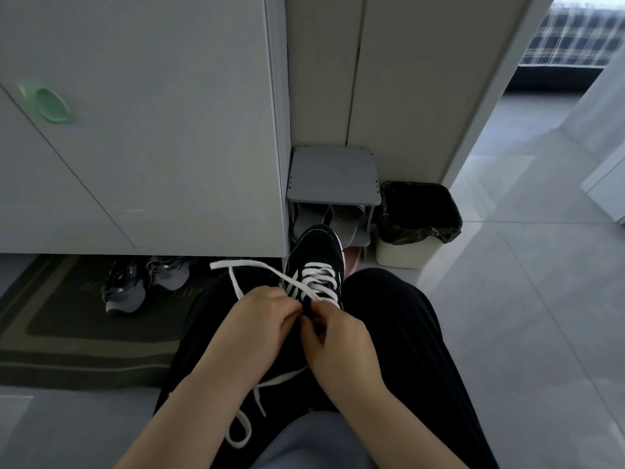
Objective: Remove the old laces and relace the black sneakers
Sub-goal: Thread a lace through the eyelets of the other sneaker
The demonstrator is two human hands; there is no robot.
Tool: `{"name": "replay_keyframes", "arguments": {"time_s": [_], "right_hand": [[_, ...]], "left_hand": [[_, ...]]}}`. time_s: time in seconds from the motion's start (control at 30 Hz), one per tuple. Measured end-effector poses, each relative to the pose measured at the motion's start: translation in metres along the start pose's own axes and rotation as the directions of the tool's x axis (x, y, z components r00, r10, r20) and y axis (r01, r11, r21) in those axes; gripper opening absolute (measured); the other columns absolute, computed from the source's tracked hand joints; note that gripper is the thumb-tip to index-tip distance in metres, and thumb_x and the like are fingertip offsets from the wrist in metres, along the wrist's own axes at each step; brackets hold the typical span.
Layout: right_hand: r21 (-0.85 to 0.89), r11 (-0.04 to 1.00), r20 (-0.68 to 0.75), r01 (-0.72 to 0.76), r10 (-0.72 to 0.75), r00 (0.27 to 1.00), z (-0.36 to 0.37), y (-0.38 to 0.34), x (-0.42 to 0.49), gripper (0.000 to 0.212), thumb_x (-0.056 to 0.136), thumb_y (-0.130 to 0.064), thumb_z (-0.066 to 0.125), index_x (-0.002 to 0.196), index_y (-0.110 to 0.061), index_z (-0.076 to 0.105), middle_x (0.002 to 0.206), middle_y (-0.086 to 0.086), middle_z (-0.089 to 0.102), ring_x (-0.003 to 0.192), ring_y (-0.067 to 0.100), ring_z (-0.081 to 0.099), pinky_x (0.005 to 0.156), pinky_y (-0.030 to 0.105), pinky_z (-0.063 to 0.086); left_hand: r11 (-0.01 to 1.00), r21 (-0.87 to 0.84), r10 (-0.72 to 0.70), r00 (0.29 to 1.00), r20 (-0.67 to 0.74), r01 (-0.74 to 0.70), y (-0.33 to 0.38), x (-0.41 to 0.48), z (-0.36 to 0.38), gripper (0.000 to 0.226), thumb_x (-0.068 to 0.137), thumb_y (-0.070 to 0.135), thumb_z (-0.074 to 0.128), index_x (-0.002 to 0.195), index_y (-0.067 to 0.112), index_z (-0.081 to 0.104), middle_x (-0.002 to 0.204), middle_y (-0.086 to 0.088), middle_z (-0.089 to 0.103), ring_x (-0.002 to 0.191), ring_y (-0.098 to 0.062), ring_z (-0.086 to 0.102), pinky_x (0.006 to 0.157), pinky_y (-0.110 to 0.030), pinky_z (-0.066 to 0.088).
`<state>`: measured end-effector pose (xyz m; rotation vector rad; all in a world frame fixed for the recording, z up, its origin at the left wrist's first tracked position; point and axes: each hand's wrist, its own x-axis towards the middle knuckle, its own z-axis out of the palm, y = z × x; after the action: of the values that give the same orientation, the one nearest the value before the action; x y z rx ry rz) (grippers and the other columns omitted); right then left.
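Pinching white lace (257,269) with curled fingers (290,309) of left hand (260,321) and right hand (340,343), centre frame, atop black sneaker (316,250).

- I've got pale tile floor (507,299), dark mat (67,333) at 9 o'clock, grey sneakers (125,289) on it
- small rack (333,177) at 12, lined bin (402,253) just beside it
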<state>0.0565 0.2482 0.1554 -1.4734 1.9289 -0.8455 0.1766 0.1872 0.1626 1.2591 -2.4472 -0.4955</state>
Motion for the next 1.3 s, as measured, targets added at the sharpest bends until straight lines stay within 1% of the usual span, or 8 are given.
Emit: {"name": "replay_keyframes", "arguments": {"time_s": [0.33, 0.57, 0.7, 0.9, 1.0, 1.1, 1.17, 1.3], "right_hand": [[0.152, 0.988, -0.070, -0.011, 0.022, 0.997, 0.002, 0.012, 0.001, 0.014, 0.090, -0.021, 0.057, 0.093, -0.024, 0.070, 0.071, -0.003, 0.069, 0.059, 0.005, 0.065, 0.065, 0.025, 0.054], [0.327, 0.940, -0.291, 0.098, 0.001, 0.957, -0.038, 0.007, -0.003, 0.014, 0.083, -0.015, 0.067, 0.077, -0.027, 0.072, 0.069, -0.010, 0.071, 0.064, 0.004, 0.066, 0.065, 0.026, 0.055], [0.715, 0.656, -0.427, 0.240, 0.139, 0.893, -0.102, -0.008, -0.005, 0.019, 0.082, -0.012, 0.063, 0.069, -0.023, 0.073, 0.071, -0.003, 0.072, 0.069, 0.007, 0.066, 0.068, 0.016, 0.053], [0.943, 0.131, -0.320, 0.305, 0.120, 0.940, -0.146, -0.003, -0.010, 0.028, 0.094, -0.019, 0.039, 0.071, -0.024, 0.054, 0.069, -0.006, 0.066, 0.069, 0.010, 0.065, 0.071, 0.024, 0.055], [0.860, 0.444, -0.288, 0.250, 0.019, 0.957, -0.125, -0.005, -0.008, 0.026, 0.084, -0.016, 0.045, 0.061, -0.025, 0.054, 0.050, -0.009, 0.046, 0.047, 0.005, 0.043, 0.055, 0.018, 0.048], [0.157, 0.967, -0.060, 0.203, -0.196, 0.979, -0.072, -0.001, 0.006, 0.003, 0.084, -0.029, 0.062, 0.081, -0.029, 0.063, 0.074, -0.013, 0.063, 0.066, -0.001, 0.057, 0.064, 0.016, 0.047], [-0.240, 0.943, 0.079, 0.229, -0.216, 0.973, -0.040, 0.006, 0.013, 0.016, 0.088, -0.036, 0.059, 0.103, -0.032, 0.064, 0.097, -0.012, 0.064, 0.086, 0.003, 0.060, 0.074, 0.021, 0.049], [-0.247, 0.941, 0.031, 0.231, -0.230, 0.973, -0.028, 0.007, 0.018, 0.015, 0.089, -0.033, 0.058, 0.096, -0.028, 0.071, 0.092, -0.010, 0.063, 0.087, 0.009, 0.060, 0.071, 0.024, 0.047]], "left_hand": [[0.953, 0.268, 0.126, 0.989, 0.071, -0.140, 0.005, -0.008, 0.002, 0.053, 0.032, 0.005, 0.080, 0.083, 0.017, 0.072, 0.066, 0.008, 0.059, 0.063, -0.010, 0.063, 0.075, -0.032, 0.054], [0.994, 0.108, 0.002, 0.990, -0.140, 0.014, 0.000, 0.002, -0.015, 0.014, 0.085, 0.020, 0.059, 0.096, 0.027, 0.063, 0.089, 0.013, 0.061, 0.089, -0.014, 0.057, 0.105, -0.044, 0.035], [0.976, 0.201, -0.105, 0.991, 0.087, 0.085, -0.002, 0.025, -0.022, 0.021, 0.093, 0.026, 0.049, 0.113, 0.032, 0.053, 0.113, 0.017, 0.053, 0.119, -0.008, 0.040, 0.116, -0.033, 0.003], [0.986, 0.160, -0.079, 0.981, 0.180, 0.050, -0.014, 0.036, -0.035, 0.006, 0.093, 0.027, 0.045, 0.089, 0.025, 0.050, 0.078, 0.012, 0.048, 0.088, -0.013, 0.039, 0.081, -0.027, 0.034], [0.995, 0.071, -0.083, 0.976, 0.199, 0.070, -0.012, 0.029, -0.053, 0.006, 0.094, 0.025, 0.044, 0.088, 0.024, 0.047, 0.081, 0.004, 0.055, 0.084, -0.014, 0.045, 0.073, -0.027, 0.037], [0.994, -0.039, -0.085, 0.969, 0.234, 0.097, -0.003, 0.023, -0.065, 0.011, 0.093, 0.028, 0.050, 0.082, 0.027, 0.050, 0.076, 0.006, 0.059, 0.075, -0.012, 0.052, 0.066, -0.025, 0.039], [0.977, -0.143, -0.114, 0.959, 0.259, 0.155, 0.001, 0.021, -0.071, 0.010, 0.091, 0.031, 0.054, 0.081, 0.028, 0.055, 0.069, 0.006, 0.061, 0.064, -0.007, 0.054, 0.064, -0.025, 0.043], [0.866, -0.413, -0.172, 0.945, 0.279, 0.280, 0.002, 0.023, -0.080, 0.014, 0.093, 0.020, 0.052, 0.086, 0.021, 0.064, 0.061, 0.009, 0.060, 0.058, 0.001, 0.052, 0.062, -0.012, 0.041]]}}
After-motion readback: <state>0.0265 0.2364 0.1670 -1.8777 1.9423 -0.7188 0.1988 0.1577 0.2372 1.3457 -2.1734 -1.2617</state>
